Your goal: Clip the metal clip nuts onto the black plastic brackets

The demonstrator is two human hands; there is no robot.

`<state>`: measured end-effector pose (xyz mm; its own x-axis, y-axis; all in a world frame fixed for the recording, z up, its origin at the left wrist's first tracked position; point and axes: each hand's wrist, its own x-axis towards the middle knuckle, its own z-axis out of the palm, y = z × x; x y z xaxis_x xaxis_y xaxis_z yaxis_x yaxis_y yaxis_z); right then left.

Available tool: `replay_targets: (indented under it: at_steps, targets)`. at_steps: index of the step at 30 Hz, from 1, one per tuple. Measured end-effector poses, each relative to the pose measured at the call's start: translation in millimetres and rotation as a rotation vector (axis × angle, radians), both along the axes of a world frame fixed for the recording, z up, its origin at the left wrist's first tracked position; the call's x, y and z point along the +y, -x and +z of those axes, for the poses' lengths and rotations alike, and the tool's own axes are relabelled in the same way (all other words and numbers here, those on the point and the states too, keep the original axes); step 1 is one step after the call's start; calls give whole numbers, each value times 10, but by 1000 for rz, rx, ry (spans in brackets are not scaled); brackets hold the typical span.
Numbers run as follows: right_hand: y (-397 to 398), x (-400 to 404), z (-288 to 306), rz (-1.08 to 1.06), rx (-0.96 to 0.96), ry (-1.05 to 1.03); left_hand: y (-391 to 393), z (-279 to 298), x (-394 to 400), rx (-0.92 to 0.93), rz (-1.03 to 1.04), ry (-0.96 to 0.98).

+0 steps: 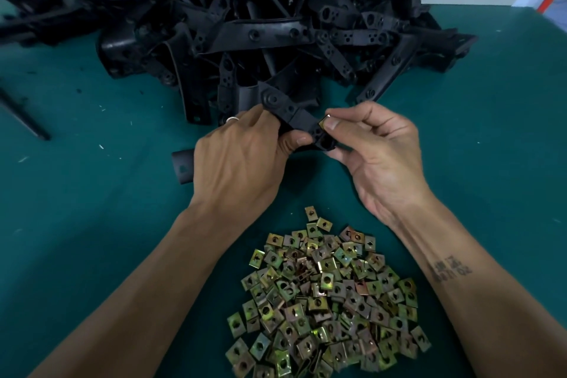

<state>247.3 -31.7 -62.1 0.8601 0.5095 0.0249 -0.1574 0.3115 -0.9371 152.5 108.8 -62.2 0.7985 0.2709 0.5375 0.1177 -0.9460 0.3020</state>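
My left hand [242, 159] grips a black plastic bracket [294, 116] just above the green table, thumb on its near edge. One end of the bracket sticks out left of my wrist. My right hand [377, 156] pinches a small yellowish metal clip nut [324, 123] between thumb and forefinger, right against the bracket's right end. Whether the nut sits on the plastic I cannot tell. A heap of several loose clip nuts [328, 294] lies near me between my forearms.
A big pile of black plastic brackets [276, 24] fills the back of the green table [92, 224]. More black parts [36, 15] stretch to the far left, and a thin black rod [21, 115] lies at the left edge. Small white flecks dot the cloth.
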Motion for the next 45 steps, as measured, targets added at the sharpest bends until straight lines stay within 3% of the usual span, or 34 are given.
replay_targets:
  at_steps: [11, 19, 22, 25, 26, 30, 37, 41, 45]
  targets:
    - [25, -15, -5, 98, -102, 108, -11, -66, 85, 99, 86, -16]
    - [-19, -163, 28, 324, -257, 153, 23, -43, 127, 156, 107, -25]
    - [63, -175, -6, 200, -262, 144, 21, -43, 91, 75, 43, -31]
    - [88, -249, -21, -75, -514, 355, 31, -34, 60, 12, 59, 33]
    - [87, -289, -17, -34, -588, 410, 36, -36, 64, -10, 75, 67]
    - [129, -355, 62, 449, -737, 667, 40, -42, 75, -41, 132, 118]
    - [131, -319, 92, 547, -857, 775, 34, -47, 67, -7, 131, 115]
    - [90, -338, 94, 520, -824, 782, 31, -51, 67, -1, 114, 104]
    - [76, -294, 46, 310, -800, 777, 36, -72, 64, 4, 71, 79]
